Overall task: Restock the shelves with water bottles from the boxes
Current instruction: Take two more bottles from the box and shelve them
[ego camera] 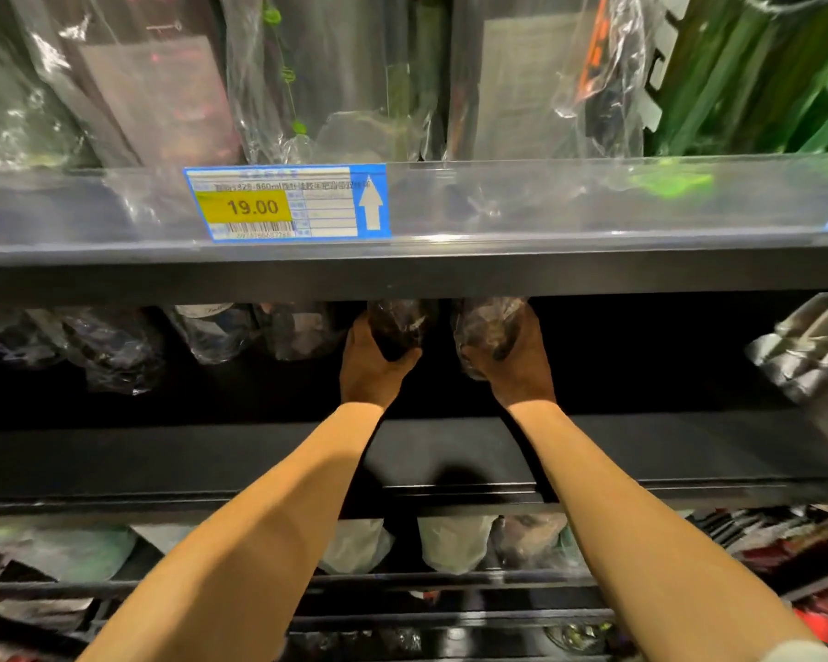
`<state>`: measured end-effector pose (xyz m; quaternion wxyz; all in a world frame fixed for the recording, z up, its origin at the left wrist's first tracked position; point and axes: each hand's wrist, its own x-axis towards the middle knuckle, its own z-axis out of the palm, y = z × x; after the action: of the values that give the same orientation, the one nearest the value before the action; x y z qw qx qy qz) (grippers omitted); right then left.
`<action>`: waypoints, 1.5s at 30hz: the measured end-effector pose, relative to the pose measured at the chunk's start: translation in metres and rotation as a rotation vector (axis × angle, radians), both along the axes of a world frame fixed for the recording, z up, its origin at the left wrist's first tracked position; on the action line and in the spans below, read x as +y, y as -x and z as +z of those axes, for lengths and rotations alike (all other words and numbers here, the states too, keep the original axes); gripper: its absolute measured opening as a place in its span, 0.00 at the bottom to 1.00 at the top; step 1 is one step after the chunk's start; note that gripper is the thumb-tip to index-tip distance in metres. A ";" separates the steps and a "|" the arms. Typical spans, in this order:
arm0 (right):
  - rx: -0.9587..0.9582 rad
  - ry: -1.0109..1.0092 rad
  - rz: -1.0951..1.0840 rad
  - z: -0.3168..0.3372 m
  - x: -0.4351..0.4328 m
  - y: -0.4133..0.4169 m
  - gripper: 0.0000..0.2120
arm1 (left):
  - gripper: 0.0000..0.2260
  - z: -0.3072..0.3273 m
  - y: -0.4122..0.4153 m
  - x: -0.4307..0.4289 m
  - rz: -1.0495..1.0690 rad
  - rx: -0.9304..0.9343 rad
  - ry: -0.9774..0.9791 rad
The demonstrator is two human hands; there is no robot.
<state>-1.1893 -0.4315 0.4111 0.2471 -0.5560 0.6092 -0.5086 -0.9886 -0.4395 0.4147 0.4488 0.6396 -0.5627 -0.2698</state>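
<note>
Both my arms reach deep into a dark middle shelf [450,451]. My left hand [369,365] grips the bottom of a dark bottle wrapped in clear plastic [400,322]. My right hand [512,360] grips a second plastic-wrapped dark bottle [486,322] just to the right. The two bottles stand side by side, and the shelf above hides their tops. Several more wrapped bottles [211,332] stand in a row to the left on the same shelf.
The shelf edge above carries a blue and yellow price tag reading 19.00 [285,203], with wrapped bottles [335,74] behind it. Silvery packs [804,346] sit at the right of the middle shelf. A lower shelf holds pale wrapped bottles [455,542].
</note>
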 end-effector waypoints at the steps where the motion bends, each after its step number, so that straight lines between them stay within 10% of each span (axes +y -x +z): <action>1: 0.000 0.007 0.006 0.000 -0.004 0.001 0.43 | 0.41 0.000 0.001 -0.004 0.003 -0.006 0.002; 8: 0.058 0.039 -0.023 0.001 -0.023 0.003 0.29 | 0.36 0.000 0.006 -0.020 0.018 -0.034 0.019; 29: 0.111 -0.142 -0.059 0.013 -0.004 0.010 0.52 | 0.42 0.016 -0.002 0.004 -0.023 -0.112 -0.136; 45: 1.016 -0.470 -0.056 0.039 0.162 -0.078 0.34 | 0.23 0.046 -0.094 0.164 -0.205 -0.749 -0.233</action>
<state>-1.1115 -0.2698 0.4499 0.0260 -0.6449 0.7631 -0.0336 -0.8950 -0.2758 0.4605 0.1079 0.6810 -0.7138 -0.1232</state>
